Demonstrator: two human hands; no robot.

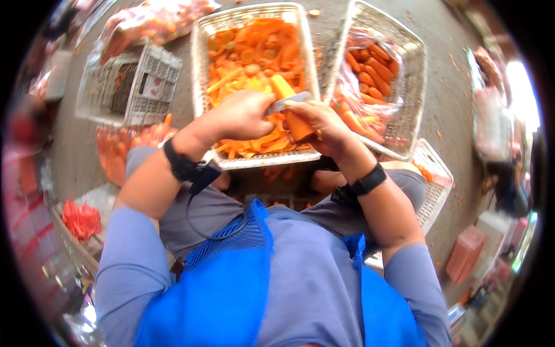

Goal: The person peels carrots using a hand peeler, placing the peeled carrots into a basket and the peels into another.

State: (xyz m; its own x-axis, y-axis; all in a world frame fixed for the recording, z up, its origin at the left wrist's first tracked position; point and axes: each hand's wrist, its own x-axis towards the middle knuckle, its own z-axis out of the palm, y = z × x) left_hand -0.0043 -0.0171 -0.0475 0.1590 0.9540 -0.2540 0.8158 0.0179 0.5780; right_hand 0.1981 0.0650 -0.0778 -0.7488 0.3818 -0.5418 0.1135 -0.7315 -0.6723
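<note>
My left hand [247, 113] is closed around the handle end of a metal-bladed hand tool [286, 102]; whether it is a knife or a peeler I cannot tell. The blade lies across a thick carrot [299, 126], which my right hand [323, 123] grips at its lower part. The far end of the carrot is yellow, the near part orange. My right thumb is close to the blade. Both hands are over a white plastic basket [256, 162] full of orange and yellow peelings [247, 52] and cut carrot ends.
To the right, a second white basket [416, 86] holds whole carrots [377, 71] in clear plastic. An open crate [151, 86] stands at left, with bagged carrots [117, 147] nearer me and another large bag [151, 21] beyond. A red plastic bag [81, 220] lies at lower left.
</note>
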